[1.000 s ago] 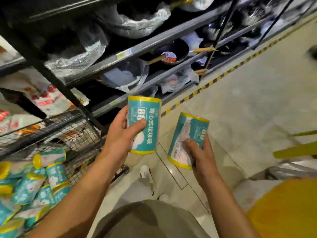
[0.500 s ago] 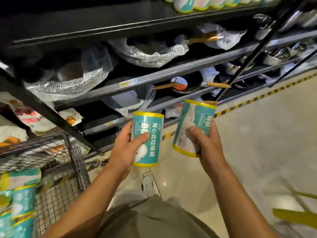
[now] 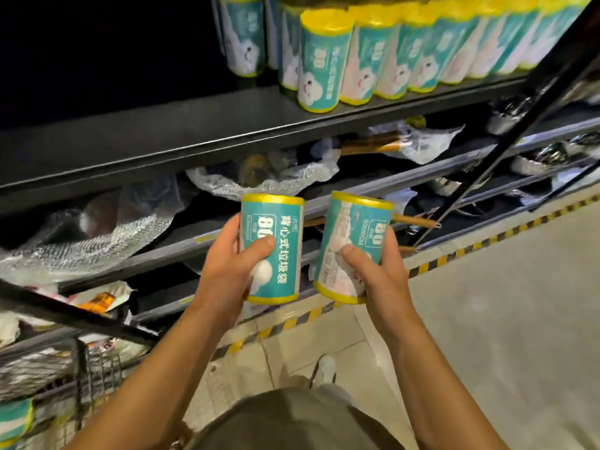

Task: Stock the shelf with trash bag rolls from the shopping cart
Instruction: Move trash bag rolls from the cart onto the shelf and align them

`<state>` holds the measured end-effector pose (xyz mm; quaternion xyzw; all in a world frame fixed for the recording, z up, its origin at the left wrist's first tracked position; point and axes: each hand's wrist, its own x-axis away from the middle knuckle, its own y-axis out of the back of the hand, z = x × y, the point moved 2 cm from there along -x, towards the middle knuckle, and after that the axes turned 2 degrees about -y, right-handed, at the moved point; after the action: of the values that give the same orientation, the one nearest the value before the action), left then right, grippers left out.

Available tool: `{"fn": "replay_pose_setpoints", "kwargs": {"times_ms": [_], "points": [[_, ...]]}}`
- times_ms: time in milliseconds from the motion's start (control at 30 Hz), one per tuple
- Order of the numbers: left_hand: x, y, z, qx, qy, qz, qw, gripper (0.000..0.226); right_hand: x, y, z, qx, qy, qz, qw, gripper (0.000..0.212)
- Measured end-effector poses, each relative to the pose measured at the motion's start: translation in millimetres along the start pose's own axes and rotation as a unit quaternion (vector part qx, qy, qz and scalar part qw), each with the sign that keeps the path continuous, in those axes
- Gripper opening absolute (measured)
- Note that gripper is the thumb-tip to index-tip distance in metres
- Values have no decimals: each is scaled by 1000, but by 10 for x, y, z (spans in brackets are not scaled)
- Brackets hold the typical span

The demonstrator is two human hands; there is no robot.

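My left hand [image 3: 227,271] grips a teal trash bag roll [image 3: 276,235] with yellow ends, held upright. Beside it my right hand [image 3: 373,271] grips a second teal roll [image 3: 360,228], tilted a little to the right. Both are at chest height in front of the lower shelves. Above them the dark top shelf [image 3: 194,131] carries a row of several matching rolls [image 3: 383,56] at its right part; its left part is dark and bare. The shopping cart [image 3: 65,378] is at the lower left, with one roll [image 3: 14,420] showing in it.
Lower shelves hold pans with wooden handles [image 3: 415,220] and cookware wrapped in bubble plastic [image 3: 81,245]. A black upright post [image 3: 519,131] slants across the right. Yellow-black tape [image 3: 487,241] marks the floor edge, and tiled floor [image 3: 503,319] lies to the right.
The view has tilted upward, bringing the top shelf and its row of rolls into sight. Both hands have risen with their rolls and come closer together; the cart has slid to the lower left corner.
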<state>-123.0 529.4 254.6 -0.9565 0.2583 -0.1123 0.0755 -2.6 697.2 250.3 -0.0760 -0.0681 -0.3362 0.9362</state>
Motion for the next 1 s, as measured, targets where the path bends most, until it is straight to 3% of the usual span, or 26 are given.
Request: {"fn": "replay_pose_setpoints", "kwargs": {"times_ms": [100, 200, 333, 467, 633, 800, 1000], "points": [[-342, -304, -170, -1, -30, -21, 999, 54, -392, 126, 275, 2, 34, 26, 999, 50], [-639, -533, -374, 6, -68, -53, 996, 35, -746, 187, 558, 3, 68, 41, 997, 53], [-941, -670, -679, 9, -124, -62, 990, 26, -1108, 148, 845, 5, 109, 50, 993, 54], [-1263, -634, -959, -9, -180, -70, 981, 42, -1336, -1, 1055, 12, 152, 61, 986, 60], [-1678, -444, -1194, -34, -223, -79, 971, 77, -1464, -281, 1187, 8, 197, 56, 979, 53], [-2109, -181, -1319, -88, -240, -60, 965, 80, -1542, -565, 1222, 4, 221, 28, 975, 60], [-2632, 87, -1312, -154, -213, -63, 963, 67, -1598, -840, 1153, 6, 230, -22, 973, 65]]}}
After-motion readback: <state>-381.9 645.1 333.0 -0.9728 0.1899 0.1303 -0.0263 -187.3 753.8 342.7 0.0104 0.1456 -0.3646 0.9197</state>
